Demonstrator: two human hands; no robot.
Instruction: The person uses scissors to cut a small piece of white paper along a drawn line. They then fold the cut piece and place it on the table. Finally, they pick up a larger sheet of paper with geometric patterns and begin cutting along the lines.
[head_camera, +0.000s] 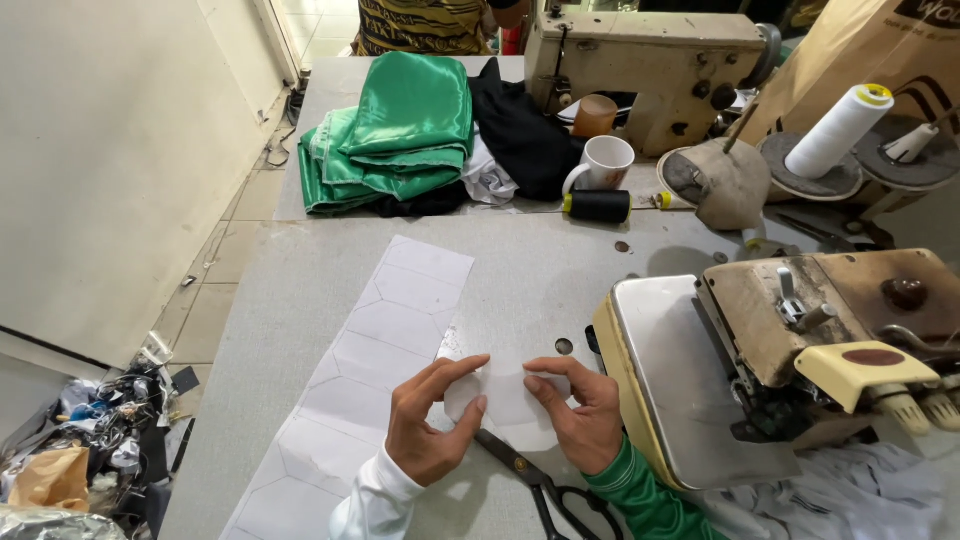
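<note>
Head view: both hands pinch a small white fabric piece (505, 395) on the grey tabletop (300, 290), left hand (432, 420) at its left edge, right hand (580, 415) at its right. Black-handled scissors (545, 487) lie just beneath. A white mug (603, 163) stands behind; its contents cannot be seen. A marked white strip (370, 370) lies alongside.
</note>
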